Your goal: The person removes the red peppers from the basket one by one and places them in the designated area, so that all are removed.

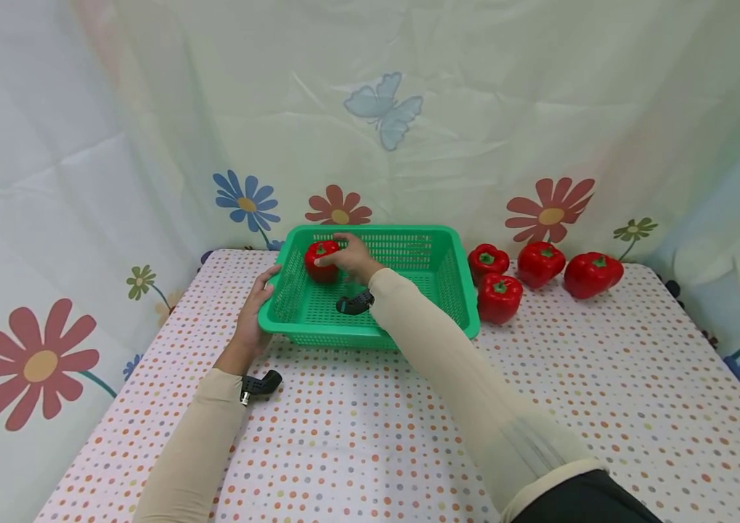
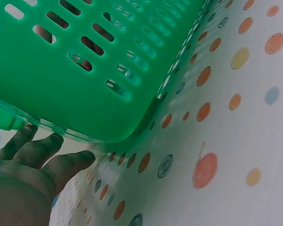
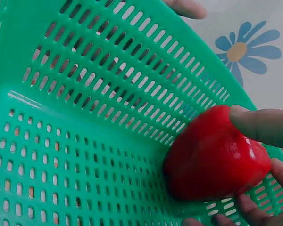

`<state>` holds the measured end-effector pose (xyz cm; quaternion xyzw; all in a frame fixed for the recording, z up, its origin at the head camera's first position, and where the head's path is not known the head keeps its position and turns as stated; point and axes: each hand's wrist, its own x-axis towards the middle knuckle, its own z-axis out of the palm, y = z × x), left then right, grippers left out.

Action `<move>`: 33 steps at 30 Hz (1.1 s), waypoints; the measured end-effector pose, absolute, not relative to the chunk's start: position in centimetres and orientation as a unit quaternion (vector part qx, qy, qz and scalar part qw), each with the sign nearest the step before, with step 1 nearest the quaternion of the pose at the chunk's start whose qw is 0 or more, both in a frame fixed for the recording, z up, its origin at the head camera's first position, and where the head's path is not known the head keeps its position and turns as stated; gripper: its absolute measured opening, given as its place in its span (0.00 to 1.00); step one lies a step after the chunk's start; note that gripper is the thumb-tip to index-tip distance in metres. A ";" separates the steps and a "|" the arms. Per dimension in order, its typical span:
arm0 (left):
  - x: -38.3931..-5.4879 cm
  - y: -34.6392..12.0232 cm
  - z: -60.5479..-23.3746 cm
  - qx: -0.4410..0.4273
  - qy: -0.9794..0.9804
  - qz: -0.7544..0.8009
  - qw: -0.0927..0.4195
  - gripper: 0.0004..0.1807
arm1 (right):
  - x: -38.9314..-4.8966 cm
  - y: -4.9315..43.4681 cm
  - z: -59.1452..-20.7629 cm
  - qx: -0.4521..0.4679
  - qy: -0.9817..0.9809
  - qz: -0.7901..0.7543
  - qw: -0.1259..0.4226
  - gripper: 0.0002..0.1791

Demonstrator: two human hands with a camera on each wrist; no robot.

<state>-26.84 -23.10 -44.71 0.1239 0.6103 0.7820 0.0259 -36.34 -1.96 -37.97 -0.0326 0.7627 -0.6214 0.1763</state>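
Inside the green plastic basket [image 1: 383,338], toward its back left, lies a red bell pepper [image 1: 322,273]. My right hand [image 1: 356,259] reaches in and holds this pepper; in the right wrist view the thumb [image 3: 262,125] lies over one side and the fingers curl below it. The pepper [image 3: 214,157] rests close to the slotted side wall. At the basket's left side, my left hand [image 1: 255,319] touches the outside by the rim. Its fingers [image 2: 68,167] are extended, with their tips right at the green edge in the left wrist view.
Several more red bell peppers stand right of the basket: one against its side [image 1: 499,298], one behind that [image 1: 488,261], others farther right [image 1: 540,264]. A dotted cloth covers the table [image 1: 343,436]. A flowered curtain [image 1: 474,109] hangs behind.
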 end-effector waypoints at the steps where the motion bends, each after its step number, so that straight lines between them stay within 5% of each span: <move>1: -26.9 -23.1 -44.7 0.124 0.611 0.781 0.026 0.26 | -36.3 -2.1 -38.0 -0.030 0.761 -0.623 0.180 0.44; 33: -26.9 -23.3 -44.6 0.113 0.611 0.783 0.030 0.26 | -35.4 0.8 -35.9 -0.083 0.711 -0.679 0.161 0.41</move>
